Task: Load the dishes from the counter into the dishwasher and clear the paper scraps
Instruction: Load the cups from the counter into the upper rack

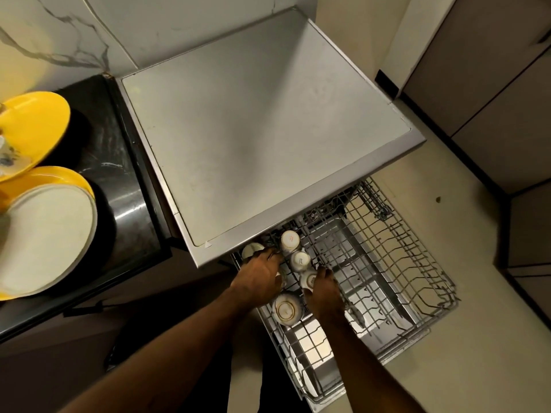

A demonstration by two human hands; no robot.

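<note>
Grey wire upper rack (387, 263) stands pulled out from the silver dishwasher (268, 129); inverted white ceramic cups (289, 240) sit in a row along its left side, with an inverted white bowl with a brown ring (286, 309) nearest the person. Right hand (323, 290) has thumb and fingers curled round the small white cup (310, 280) at the near end of that row; left hand (259, 278) lies palm-down in the rack just beside it, and whether it grips anything underneath cannot be told. Step in hand, by judgement: seating cups mouth-down. Procedure: lower each cup between the tines until its rim rests level; avoid knocking neighbours together, since ceramic chips; steady the adjacent cup with the free hand. Outstanding load: round yellow plates (32, 129) sit on the black stone counter (119, 174) to the left, well apart from the rack; no paper scraps show in view.
</note>
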